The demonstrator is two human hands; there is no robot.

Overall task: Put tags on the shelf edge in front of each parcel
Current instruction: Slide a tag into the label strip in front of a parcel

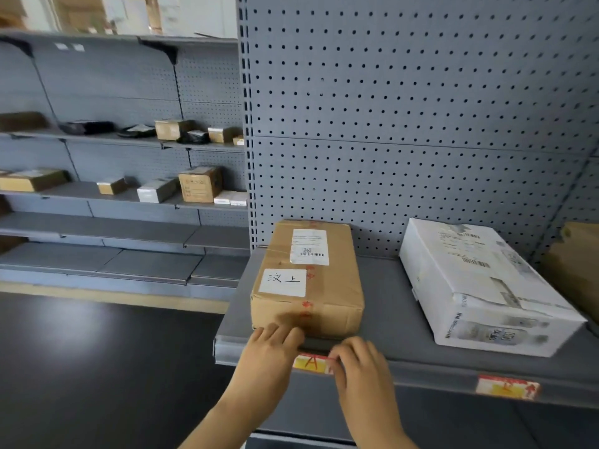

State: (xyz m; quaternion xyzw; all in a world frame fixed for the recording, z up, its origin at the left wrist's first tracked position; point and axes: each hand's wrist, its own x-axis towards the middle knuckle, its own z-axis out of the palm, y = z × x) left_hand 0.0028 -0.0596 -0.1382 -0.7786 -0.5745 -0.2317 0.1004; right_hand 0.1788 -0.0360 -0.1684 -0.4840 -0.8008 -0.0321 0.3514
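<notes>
A brown cardboard parcel with a white handwritten label lies on the grey shelf. On the shelf edge right below it sits a yellow and red tag. My left hand presses on the tag's left end and my right hand pinches its right end, both touching the shelf edge. A white wrapped parcel lies to the right, and a second yellow and red tag is fixed on the edge below it.
A brown box shows at the far right of the shelf. A pegboard wall backs the shelf. To the left run grey shelves with several small parcels, above a dark floor.
</notes>
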